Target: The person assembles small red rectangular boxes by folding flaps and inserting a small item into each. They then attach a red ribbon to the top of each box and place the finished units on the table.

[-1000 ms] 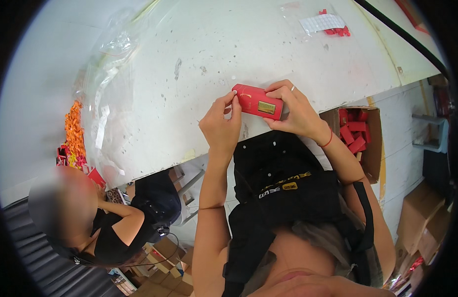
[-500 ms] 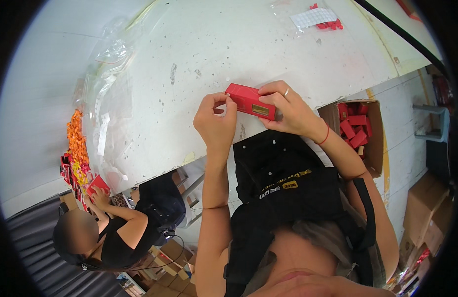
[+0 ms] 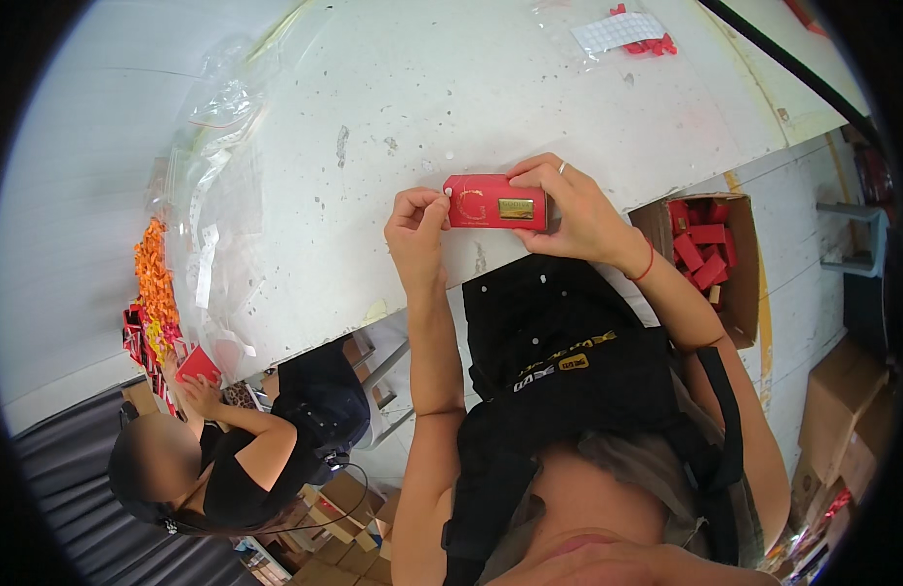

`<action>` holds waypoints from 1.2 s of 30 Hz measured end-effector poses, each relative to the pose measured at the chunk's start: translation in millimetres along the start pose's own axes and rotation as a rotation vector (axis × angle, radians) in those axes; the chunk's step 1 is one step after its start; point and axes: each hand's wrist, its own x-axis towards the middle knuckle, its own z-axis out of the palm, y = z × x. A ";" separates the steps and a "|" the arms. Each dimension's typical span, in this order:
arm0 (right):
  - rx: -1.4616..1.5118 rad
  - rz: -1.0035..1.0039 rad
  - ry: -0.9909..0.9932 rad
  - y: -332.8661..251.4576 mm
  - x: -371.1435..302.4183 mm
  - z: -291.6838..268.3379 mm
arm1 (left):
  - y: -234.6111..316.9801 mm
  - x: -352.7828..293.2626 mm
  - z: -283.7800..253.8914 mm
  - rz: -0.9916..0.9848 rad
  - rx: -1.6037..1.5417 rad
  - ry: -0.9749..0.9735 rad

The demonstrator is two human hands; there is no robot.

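A small red box with gold print and a shiny gold rectangle is held above the white table, its broad printed face turned up. My right hand grips its right end, fingers on the far edge and thumb on the near one. At the left end, which has slanted corners, my left hand is closed in a pinch with its fingertips at the box. A tiny pale round spot shows by those fingertips; whether it is a sticker or a nail cannot be made out.
A cardboard carton of red boxes stands right of the table. Clear plastic bags lie along the left. A clear bag with red pieces lies at the far right. A co-worker at lower left handles a red item near orange pieces.
The red box has been rolled, so its broad printed face now shows fully and it lies more level. My left hand has shifted slightly, still at its left end.
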 end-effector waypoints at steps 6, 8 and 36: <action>-0.015 -0.101 0.033 3.8 -2.4 1.9 | 26.2 -11.5 12.7 0.212 0.351 0.018; -0.031 -0.143 0.028 4.2 -4.2 2.4 | 31.2 -13.4 16.0 0.267 0.463 0.028; -0.451 0.115 0.160 84.0 50.9 -147.8 | -3.1 -116.9 -155.1 -0.095 -0.014 -0.170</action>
